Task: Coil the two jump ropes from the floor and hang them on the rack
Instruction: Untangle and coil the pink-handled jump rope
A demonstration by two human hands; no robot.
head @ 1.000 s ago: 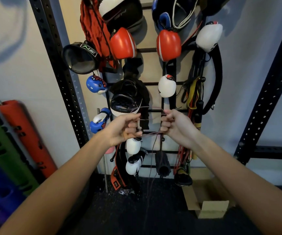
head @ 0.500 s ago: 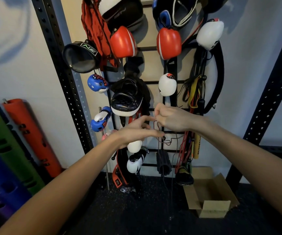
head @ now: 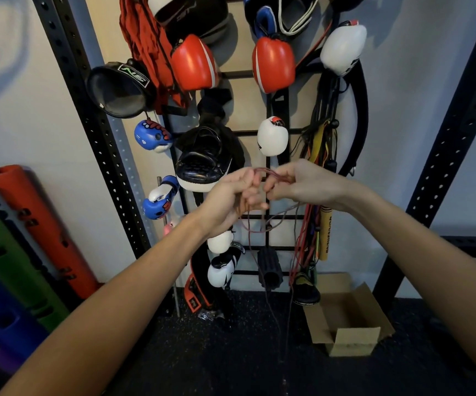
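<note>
Left hand [head: 231, 197] and right hand [head: 302, 184] are raised close together, fingers curled, both pinching a thin reddish jump rope [head: 272, 175] that bridges them. Loose loops hang just below the hands, with strands trailing down toward the dark floor [head: 174, 352]. Behind is the black wall rack [head: 236, 73] hung with gloves; an open cardboard box [head: 348, 321] sits at its foot.

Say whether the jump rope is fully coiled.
Partly coiled: the jump rope loops between left hand and right hand, and strands hang toward the floor.
</note>
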